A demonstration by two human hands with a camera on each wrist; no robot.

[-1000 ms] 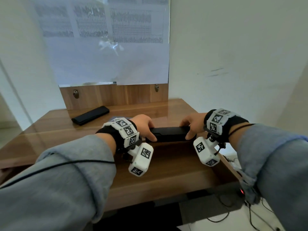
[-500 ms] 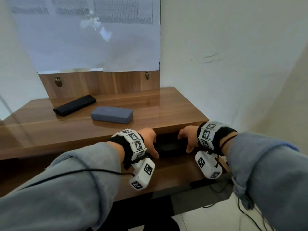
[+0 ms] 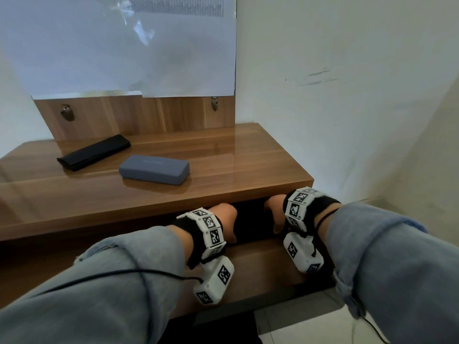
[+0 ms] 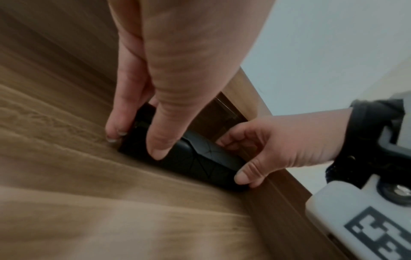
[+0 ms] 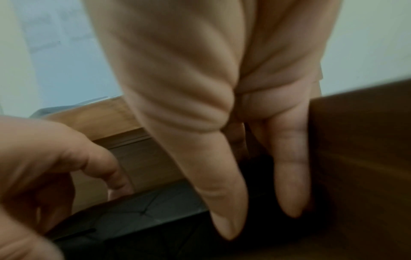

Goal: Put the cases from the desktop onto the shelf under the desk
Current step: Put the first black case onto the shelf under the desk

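Note:
Both hands hold a black case (image 4: 200,158) by its ends, low over the shelf (image 3: 260,269) under the desk. My left hand (image 4: 136,146) pinches its left end between thumb and fingers. My right hand (image 5: 260,223) grips the right end, close to the shelf's side panel (image 5: 360,158). In the head view the left hand (image 3: 224,220) and right hand (image 3: 274,212) reach under the desktop edge, and the black case (image 3: 250,224) is a dark shape between them. A grey case (image 3: 154,169) and a flat black case (image 3: 95,152) lie on the desktop (image 3: 236,170).
A wooden back panel (image 3: 136,115) with two metal knobs rises behind the desktop, with a paper sheet (image 3: 124,45) above it. A white wall (image 3: 347,95) stands close on the right. Pale floor tiles (image 3: 310,326) and a cable show below the shelf.
Both hands have carried the black case from the desktop's front down under its edge to the shelf. The grey case, hidden before by my left hand, is now in view.

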